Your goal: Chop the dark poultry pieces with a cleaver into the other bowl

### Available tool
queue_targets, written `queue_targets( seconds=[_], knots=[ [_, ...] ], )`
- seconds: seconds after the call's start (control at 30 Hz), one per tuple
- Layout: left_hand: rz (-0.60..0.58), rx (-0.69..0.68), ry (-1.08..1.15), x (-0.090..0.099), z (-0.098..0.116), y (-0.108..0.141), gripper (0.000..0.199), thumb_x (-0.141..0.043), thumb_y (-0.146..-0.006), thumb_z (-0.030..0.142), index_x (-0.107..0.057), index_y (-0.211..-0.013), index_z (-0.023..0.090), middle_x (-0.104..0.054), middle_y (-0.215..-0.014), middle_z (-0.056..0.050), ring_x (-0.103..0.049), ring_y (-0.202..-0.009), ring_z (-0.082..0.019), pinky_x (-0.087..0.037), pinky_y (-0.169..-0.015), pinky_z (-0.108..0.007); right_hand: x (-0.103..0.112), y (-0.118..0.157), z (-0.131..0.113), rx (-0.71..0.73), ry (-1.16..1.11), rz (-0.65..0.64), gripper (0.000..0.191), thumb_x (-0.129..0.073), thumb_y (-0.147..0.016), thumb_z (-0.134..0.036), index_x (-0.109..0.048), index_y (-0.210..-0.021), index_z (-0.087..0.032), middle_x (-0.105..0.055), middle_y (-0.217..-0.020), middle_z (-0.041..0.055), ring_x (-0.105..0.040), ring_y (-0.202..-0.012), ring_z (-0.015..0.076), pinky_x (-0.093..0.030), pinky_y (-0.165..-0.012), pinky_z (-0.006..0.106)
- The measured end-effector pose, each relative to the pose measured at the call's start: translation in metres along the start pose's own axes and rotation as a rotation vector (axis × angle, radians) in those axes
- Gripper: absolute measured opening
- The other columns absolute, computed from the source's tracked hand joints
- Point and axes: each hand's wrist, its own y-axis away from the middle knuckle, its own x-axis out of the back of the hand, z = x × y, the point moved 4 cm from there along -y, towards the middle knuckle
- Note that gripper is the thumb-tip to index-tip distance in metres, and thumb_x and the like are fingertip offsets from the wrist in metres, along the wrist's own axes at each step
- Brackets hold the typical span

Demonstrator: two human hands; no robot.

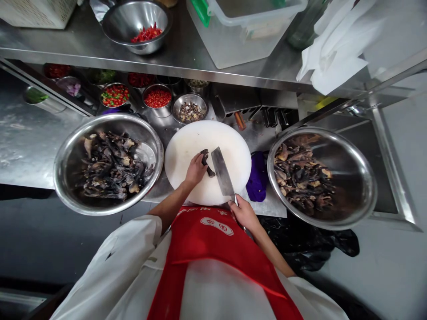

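A dark poultry foot (209, 168) lies on the round white cutting board (180, 138), and my left hand (196, 170) is closed on it with the fingertips. In my right hand (245, 212) is the handle of a cleaver (223, 171). Its broad blade rests over the board, just right of the foot and apart from it. To the left stands a large steel bowl (60, 178) heaped with dark poultry pieces (111, 166). Another large steel bowl (356, 186) on the right holds more browned dark pieces (305, 178).
Behind the board stand a small bowl of chopped bits (190, 111) and containers of chopped red chili (157, 98). A purple cloth (257, 178) lies between board and right bowl. Overhead, a steel shelf (187, 62) carries a plastic bin (240, 40). A knife rack (263, 111) sits below.
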Motion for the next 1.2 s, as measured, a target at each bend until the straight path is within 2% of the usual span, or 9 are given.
queue_targets(
  seconds=[0.17, 0.33, 0.4, 0.5, 0.73, 0.87, 0.93, 1.1, 1.2],
  knots=[
    [0.005, 0.035, -0.289, -0.017, 0.026, 0.01, 0.062, -0.058, -0.084, 0.029, -0.039, -0.141, 0.014, -0.038, -0.148, -0.019, -0.045, -0.125, -0.039, -0.039, -0.1, -0.054, 0.015, 0.02, 0.012, 0.057, 0.155, 0.074, 0.033, -0.041, -0.09, -0.044, -0.056, -0.109, -0.021, -0.066, -0.073, 0.0022, -0.063, -0.067, 0.0209, -0.046, -0.068, 0.03],
    [-0.126, -0.137, -0.228, -0.02, 0.034, 0.007, 0.069, -0.056, -0.082, 0.016, -0.03, -0.145, 0.017, -0.034, -0.149, -0.016, -0.04, -0.132, -0.031, -0.039, -0.105, -0.046, 0.018, 0.028, 0.026, 0.038, 0.165, 0.091, 0.043, -0.04, -0.09, -0.046, -0.056, -0.118, -0.018, -0.068, -0.078, 0.0038, -0.063, -0.065, 0.0209, -0.047, -0.071, 0.032],
    [-0.114, -0.128, -0.204, -0.016, 0.03, 0.014, 0.061, -0.058, -0.082, 0.018, -0.039, -0.14, 0.017, -0.043, -0.141, -0.016, -0.048, -0.125, -0.029, -0.044, -0.101, -0.042, 0.016, 0.031, 0.033, 0.034, 0.172, 0.092, 0.045, -0.039, -0.091, -0.047, -0.055, -0.121, -0.017, -0.067, -0.075, 0.0032, -0.061, -0.06, 0.02, -0.048, -0.066, 0.031],
    [-0.06, -0.077, -0.186, -0.012, 0.023, 0.03, 0.033, -0.055, -0.087, 0.026, -0.057, -0.118, 0.015, -0.057, -0.116, -0.014, -0.059, -0.104, -0.025, -0.05, -0.092, -0.038, 0.014, 0.036, 0.039, 0.069, 0.211, 0.106, 0.048, -0.037, -0.092, -0.046, -0.053, -0.127, -0.016, -0.069, -0.079, 0.0051, -0.063, -0.062, 0.0207, -0.048, -0.066, 0.03],
    [0.078, -0.056, -0.102, -0.021, 0.018, 0.046, 0.02, -0.05, -0.091, 0.027, -0.064, -0.103, 0.018, -0.061, -0.106, -0.01, -0.063, -0.091, -0.018, -0.052, -0.084, -0.033, 0.022, 0.039, 0.007, 0.143, 0.434, 0.051, 0.042, -0.035, -0.094, -0.037, -0.053, -0.127, -0.019, -0.071, -0.081, 0.0057, -0.068, -0.076, 0.024, -0.048, -0.071, 0.031],
    [0.098, -0.079, -0.071, -0.023, 0.018, 0.045, 0.019, -0.051, -0.091, 0.026, -0.064, -0.101, 0.017, -0.062, -0.105, -0.009, -0.062, -0.092, -0.018, -0.052, -0.084, -0.032, 0.03, 0.047, -0.012, 0.221, 0.448, 0.159, 0.044, -0.034, -0.095, -0.036, -0.048, -0.133, -0.018, -0.072, -0.094, 0.0081, -0.068, -0.085, 0.0238, -0.048, -0.076, 0.031],
    [0.108, -0.078, -0.065, -0.023, 0.016, 0.046, 0.019, -0.05, -0.091, 0.025, -0.064, -0.101, 0.017, -0.062, -0.104, -0.009, -0.062, -0.092, -0.018, -0.052, -0.084, -0.032, 0.028, 0.046, -0.012, 0.236, 0.461, 0.202, 0.045, -0.033, -0.096, -0.036, -0.047, -0.134, -0.016, -0.07, -0.103, 0.0106, -0.067, -0.092, 0.0241, -0.047, -0.079, 0.031],
    [0.111, -0.059, -0.065, -0.025, 0.014, 0.048, 0.019, -0.05, -0.091, 0.027, -0.063, -0.102, 0.017, -0.061, -0.105, -0.009, -0.062, -0.09, -0.018, -0.052, -0.083, -0.032, 0.018, 0.03, 0.003, 0.088, 0.595, 0.035, 0.037, -0.036, -0.094, -0.027, -0.052, -0.126, -0.018, -0.072, -0.086, 0.0068, -0.068, -0.081, 0.0229, -0.043, -0.071, 0.028],
    [0.099, -0.057, -0.059, -0.024, 0.014, 0.048, 0.02, -0.05, -0.092, 0.028, -0.063, -0.102, 0.017, -0.061, -0.105, -0.009, -0.062, -0.09, -0.017, -0.052, -0.085, -0.032, 0.022, 0.03, -0.003, 0.071, 0.584, 0.016, 0.036, -0.036, -0.094, -0.029, -0.053, -0.124, -0.02, -0.072, -0.089, 0.007, -0.068, -0.084, 0.0239, -0.042, -0.071, 0.028]
  ],
)
